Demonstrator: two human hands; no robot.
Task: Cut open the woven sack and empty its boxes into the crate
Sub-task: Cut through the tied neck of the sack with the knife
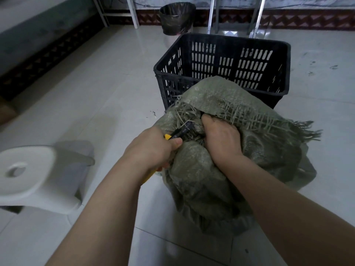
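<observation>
Two arms in shot, both bare from the picture's lower edge right up to the wrists. Left hand [153, 148] and right hand [221, 139] are bare too, fingers slim, knuckles smooth.

Tile floor [99, 96]: sack [201, 185], crate [221, 73], stool [28, 169], bin [176, 18].

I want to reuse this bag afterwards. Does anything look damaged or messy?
Yes. The sack is badly frayed along its top edge, with loose strands hanging beside the right hand. A few scraps lie on the floor left of the crate, and dark smudges mark the tiles to its right.
</observation>
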